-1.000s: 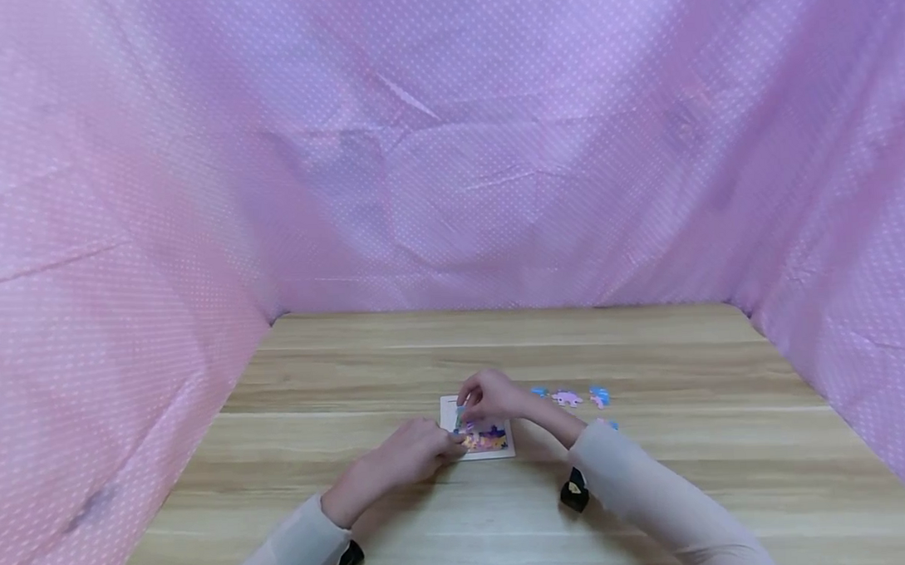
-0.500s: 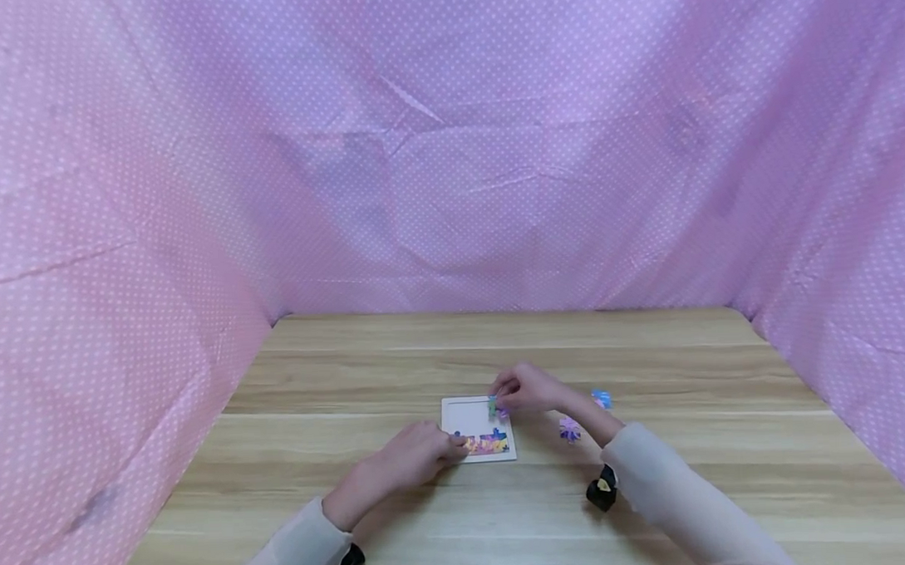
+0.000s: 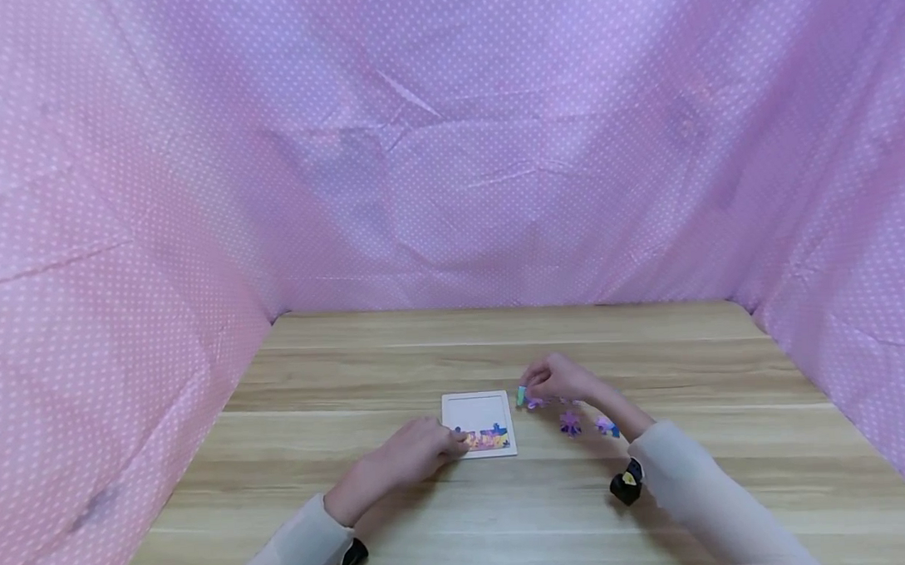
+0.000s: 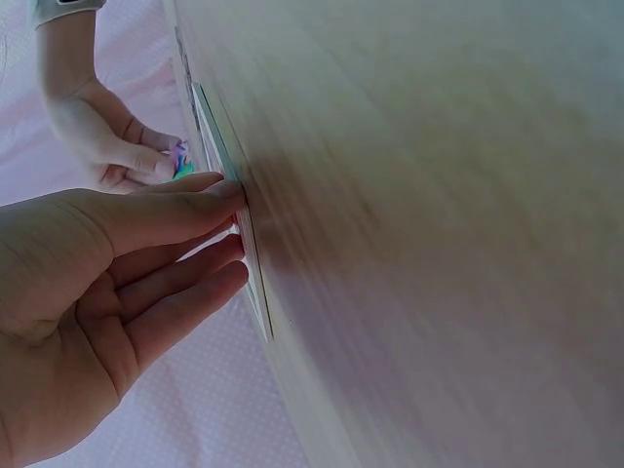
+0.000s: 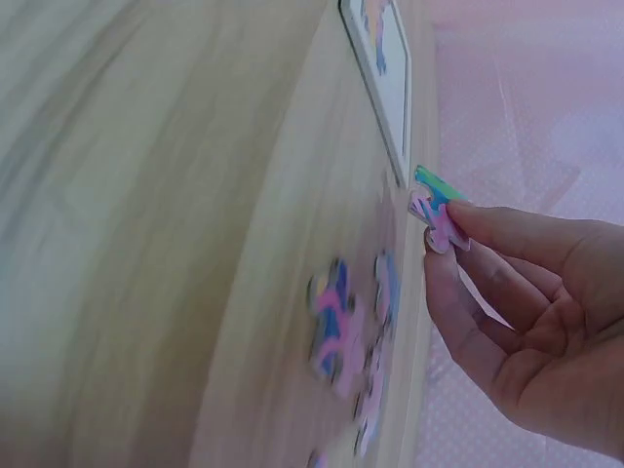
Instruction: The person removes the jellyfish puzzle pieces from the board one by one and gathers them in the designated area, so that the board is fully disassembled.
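A white puzzle tray (image 3: 478,408) lies mid-table, with joined colourful pieces (image 3: 491,438) along its near side and bare white board behind them. My left hand (image 3: 421,448) rests its fingertips on the tray's near left part. In the left wrist view, the thumb (image 4: 210,207) lies at the tray's edge with the other fingers beside it. Past the tray's right edge, my right hand (image 3: 561,378) pinches a green, pink and blue puzzle piece (image 5: 439,210) between thumb and fingers, raised over the table. Several loose pieces (image 5: 336,327) lie below it.
A purple loose piece (image 3: 570,424) and a blue and pink one (image 3: 606,427) lie right of the tray. The wooden table (image 3: 395,351) ends at a pink dotted cloth (image 3: 449,191) at the back and sides. Black devices (image 3: 626,484) hang at both wrists.
My right hand has carried the pinched piece from over the tray rightward to beside the loose pieces, uncovering the tray's white board. Loose pieces at the right have shifted. My left hand stays put.
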`<state>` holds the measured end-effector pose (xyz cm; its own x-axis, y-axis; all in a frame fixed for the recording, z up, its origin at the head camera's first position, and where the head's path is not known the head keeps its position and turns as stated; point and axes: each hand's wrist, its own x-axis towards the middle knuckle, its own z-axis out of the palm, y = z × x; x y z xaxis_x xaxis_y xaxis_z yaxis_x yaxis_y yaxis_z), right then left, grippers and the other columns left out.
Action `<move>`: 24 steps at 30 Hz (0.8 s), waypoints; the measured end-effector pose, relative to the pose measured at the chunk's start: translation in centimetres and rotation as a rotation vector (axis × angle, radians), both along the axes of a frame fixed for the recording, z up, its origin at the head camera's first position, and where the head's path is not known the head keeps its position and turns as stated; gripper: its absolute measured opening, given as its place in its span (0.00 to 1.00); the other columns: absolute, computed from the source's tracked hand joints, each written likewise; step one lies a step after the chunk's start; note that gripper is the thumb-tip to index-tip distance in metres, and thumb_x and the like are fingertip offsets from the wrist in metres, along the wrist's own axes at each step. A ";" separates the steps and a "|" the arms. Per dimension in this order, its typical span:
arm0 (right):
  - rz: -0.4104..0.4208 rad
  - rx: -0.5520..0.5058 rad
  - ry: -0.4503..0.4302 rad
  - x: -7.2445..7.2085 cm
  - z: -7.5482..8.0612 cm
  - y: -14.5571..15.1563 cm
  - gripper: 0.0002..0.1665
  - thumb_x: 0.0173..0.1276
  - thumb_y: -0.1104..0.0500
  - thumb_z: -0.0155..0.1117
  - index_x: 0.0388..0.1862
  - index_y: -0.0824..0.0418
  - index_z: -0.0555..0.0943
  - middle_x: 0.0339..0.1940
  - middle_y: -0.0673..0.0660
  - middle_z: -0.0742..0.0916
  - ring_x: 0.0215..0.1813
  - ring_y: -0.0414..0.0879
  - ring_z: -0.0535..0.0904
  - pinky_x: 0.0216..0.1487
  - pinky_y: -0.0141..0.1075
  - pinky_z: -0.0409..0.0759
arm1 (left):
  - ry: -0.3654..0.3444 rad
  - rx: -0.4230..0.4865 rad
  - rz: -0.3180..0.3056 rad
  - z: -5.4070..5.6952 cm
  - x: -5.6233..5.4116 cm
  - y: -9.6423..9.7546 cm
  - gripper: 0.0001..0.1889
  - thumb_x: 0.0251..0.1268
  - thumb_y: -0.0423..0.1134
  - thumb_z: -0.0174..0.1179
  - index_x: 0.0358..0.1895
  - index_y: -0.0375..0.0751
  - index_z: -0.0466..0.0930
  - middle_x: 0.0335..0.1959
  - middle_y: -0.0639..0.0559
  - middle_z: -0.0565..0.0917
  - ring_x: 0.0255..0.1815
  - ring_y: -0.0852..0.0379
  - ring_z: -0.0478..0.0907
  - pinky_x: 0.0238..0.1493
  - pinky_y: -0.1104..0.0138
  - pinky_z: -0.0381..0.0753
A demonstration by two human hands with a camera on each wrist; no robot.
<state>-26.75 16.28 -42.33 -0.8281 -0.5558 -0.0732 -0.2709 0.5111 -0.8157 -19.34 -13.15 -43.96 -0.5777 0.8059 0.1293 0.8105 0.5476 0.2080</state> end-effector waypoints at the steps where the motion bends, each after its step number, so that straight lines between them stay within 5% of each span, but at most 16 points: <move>1: 0.003 0.002 0.013 0.0 -0.1 0.2 0.12 0.63 0.72 0.66 0.46 0.77 0.83 0.37 0.66 0.89 0.37 0.54 0.87 0.39 0.38 0.86 | -0.004 0.005 0.002 0.0 0.0 0.0 0.07 0.69 0.33 0.63 0.36 0.48 0.90 0.41 0.52 0.90 0.31 0.64 0.84 0.30 0.72 0.80; 8: 0.044 0.032 0.054 0.1 -0.7 1.4 0.09 0.61 0.72 0.71 0.40 0.75 0.86 0.33 0.61 0.89 0.33 0.47 0.84 0.36 0.33 0.83 | 0.003 -0.009 -0.001 -0.2 -0.2 -0.1 0.07 0.68 0.32 0.64 0.41 0.47 0.91 0.45 0.51 0.88 0.39 0.61 0.87 0.35 0.71 0.83; 14: 0.080 0.068 0.027 0.8 -0.8 1.7 0.07 0.60 0.74 0.71 0.38 0.72 0.87 0.33 0.60 0.89 0.34 0.45 0.83 0.36 0.32 0.83 | -0.044 0.036 0.010 0.1 -0.2 -0.2 0.07 0.68 0.33 0.65 0.44 0.45 0.90 0.47 0.47 0.88 0.34 0.60 0.86 0.36 0.71 0.84; 18: 0.096 0.069 0.028 1.2 -0.8 1.7 0.07 0.59 0.75 0.71 0.38 0.72 0.87 0.32 0.60 0.89 0.34 0.45 0.83 0.37 0.32 0.84 | -0.086 0.029 0.028 0.2 -0.2 -0.1 0.07 0.68 0.33 0.64 0.45 0.44 0.89 0.47 0.46 0.88 0.24 0.69 0.79 0.31 0.75 0.80; 24: 0.080 0.123 0.093 1.5 -1.1 1.2 0.06 0.59 0.73 0.72 0.37 0.69 0.88 0.31 0.53 0.88 0.33 0.40 0.82 0.36 0.29 0.83 | -0.054 0.030 0.034 -0.1 -0.2 -0.2 0.06 0.70 0.36 0.63 0.43 0.44 0.89 0.46 0.48 0.88 0.30 0.64 0.85 0.39 0.71 0.84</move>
<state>-25.22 17.48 -43.41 -0.7876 -0.6121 -0.0704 -0.3860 0.5793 -0.7179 -19.56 -13.36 -44.08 -0.6116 0.7818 0.1213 0.7786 0.5675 0.2679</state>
